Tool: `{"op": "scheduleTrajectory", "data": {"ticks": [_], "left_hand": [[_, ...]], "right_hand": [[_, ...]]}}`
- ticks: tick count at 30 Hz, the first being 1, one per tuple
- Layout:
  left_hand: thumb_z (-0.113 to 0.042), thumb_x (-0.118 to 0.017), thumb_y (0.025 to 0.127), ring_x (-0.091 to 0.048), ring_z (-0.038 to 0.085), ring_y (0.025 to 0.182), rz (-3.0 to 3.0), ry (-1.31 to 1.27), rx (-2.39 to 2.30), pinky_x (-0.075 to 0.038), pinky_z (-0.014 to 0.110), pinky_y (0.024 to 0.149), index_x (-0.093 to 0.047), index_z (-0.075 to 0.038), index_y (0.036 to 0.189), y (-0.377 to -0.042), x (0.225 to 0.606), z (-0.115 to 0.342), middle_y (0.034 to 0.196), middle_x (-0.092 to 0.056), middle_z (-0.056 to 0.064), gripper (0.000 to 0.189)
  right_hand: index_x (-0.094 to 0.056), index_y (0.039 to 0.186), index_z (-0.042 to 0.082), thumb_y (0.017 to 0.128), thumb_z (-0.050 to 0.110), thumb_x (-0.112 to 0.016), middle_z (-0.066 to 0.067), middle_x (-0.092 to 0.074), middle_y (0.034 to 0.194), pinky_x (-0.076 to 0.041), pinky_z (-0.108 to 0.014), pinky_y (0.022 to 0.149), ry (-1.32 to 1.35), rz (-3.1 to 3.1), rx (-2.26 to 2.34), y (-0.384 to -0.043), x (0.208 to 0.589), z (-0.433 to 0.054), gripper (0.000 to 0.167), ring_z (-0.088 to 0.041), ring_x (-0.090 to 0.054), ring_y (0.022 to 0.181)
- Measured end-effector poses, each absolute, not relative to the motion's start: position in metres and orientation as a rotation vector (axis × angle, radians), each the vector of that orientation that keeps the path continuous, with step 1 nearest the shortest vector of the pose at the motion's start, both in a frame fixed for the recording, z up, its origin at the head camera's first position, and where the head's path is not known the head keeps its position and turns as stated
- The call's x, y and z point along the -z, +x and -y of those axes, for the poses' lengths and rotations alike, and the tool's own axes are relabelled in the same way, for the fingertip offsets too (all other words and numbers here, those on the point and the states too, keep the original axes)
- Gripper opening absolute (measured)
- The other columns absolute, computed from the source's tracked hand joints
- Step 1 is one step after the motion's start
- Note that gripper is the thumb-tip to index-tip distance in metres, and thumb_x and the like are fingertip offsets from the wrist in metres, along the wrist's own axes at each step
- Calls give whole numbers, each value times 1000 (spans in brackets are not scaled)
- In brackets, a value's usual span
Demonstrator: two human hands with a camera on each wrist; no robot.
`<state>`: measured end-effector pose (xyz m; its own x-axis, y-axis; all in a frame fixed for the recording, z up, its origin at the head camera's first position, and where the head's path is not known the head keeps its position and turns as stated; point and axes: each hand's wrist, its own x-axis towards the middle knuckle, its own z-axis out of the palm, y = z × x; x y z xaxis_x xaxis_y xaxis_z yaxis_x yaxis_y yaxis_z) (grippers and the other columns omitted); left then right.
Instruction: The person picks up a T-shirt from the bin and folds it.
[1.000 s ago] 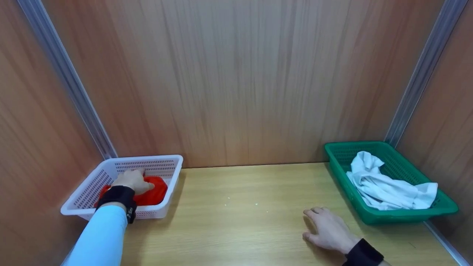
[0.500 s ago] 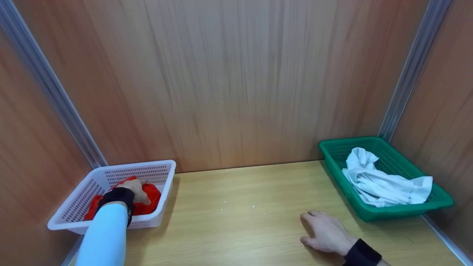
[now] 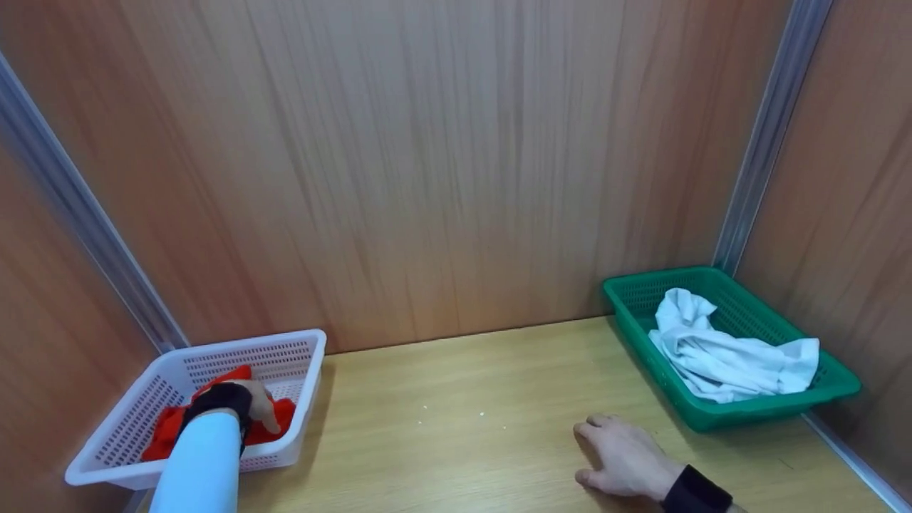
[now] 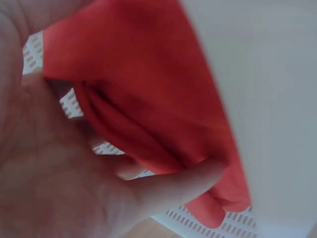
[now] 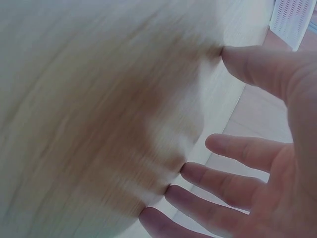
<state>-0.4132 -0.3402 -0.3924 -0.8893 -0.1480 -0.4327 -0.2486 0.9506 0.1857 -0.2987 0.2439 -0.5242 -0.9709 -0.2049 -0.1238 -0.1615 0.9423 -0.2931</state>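
Cloth (image 3: 167,429), red, is lying in the white basket (image 3: 285,353) directly under the left grip (image 3: 256,407), spreading crosswise; that grip is touching it, can't tell if clasping. Right grip (image 3: 625,456) is resting farther off, released, touching the surface (image 3: 392,456). Basket is hemming cloth; rightward, surface is offering room.

Past the left grip (image 3: 258,407) and right grip (image 3: 627,456) rises a wood-grained back wall (image 3: 456,157), paler across its middle; side walls (image 3: 841,214) flank them, meeting it at grey metal corner strips (image 3: 766,142), while a light wooden tabletop (image 3: 427,456) lies beneath the right grip
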Motion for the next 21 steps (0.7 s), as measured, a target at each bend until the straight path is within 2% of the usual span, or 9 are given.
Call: {"op": "scheduleTrajectory", "data": {"ticks": [4, 7, 9, 15, 21], "left_hand": [[-21, -91, 90, -57, 40, 113, -2682, -183, -223, -54, 59, 111, -72, -1, 132, -411, 390, 342, 118, -64, 22, 50], [-11, -82, 92, -60, 34, 104, -2723, -95, -143, -55, 50, 100, -73, -1, 118, -407, 388, 343, 107, -63, 18, 29], [-7, -77, 92, -59, 32, 100, -2740, -98, -143, -53, 45, 94, -71, -1, 113, -403, 385, 344, 102, -61, 17, 22], [-8, -76, 98, -58, 36, 101, -2768, -206, -329, -53, 43, 91, -65, 7, 125, -400, 374, 353, 106, -59, 22, 33], [-1, -71, 96, -60, 34, 90, -2856, -109, -367, -55, 41, 84, -67, 8, 114, -420, 386, 380, 95, -61, 19, 20]], "right_hand": [[-72, 141, 7, 88, 45, -92, -23, -69, 147, -53, -71, 115, -313, -2949, 434, -298, 523, -244, 69, -46, -65, 139], [-73, 139, 6, 88, 45, -92, -24, -69, 147, -53, -70, 115, -323, -2949, 427, -299, 523, -247, 67, -46, -65, 139], [-73, 138, 6, 89, 45, -92, -24, -69, 148, -53, -70, 115, -315, -2941, 422, -300, 523, -246, 66, -45, -65, 139], [-72, 142, 8, 90, 46, -92, -23, -69, 150, -51, -72, 117, -239, -2879, 425, -304, 520, -242, 67, -44, -64, 141], [-72, 142, 9, 90, 45, -92, -23, -69, 149, -51, -71, 117, -251, -2890, 425, -305, 517, -236, 67, -44, -65, 141]]}}
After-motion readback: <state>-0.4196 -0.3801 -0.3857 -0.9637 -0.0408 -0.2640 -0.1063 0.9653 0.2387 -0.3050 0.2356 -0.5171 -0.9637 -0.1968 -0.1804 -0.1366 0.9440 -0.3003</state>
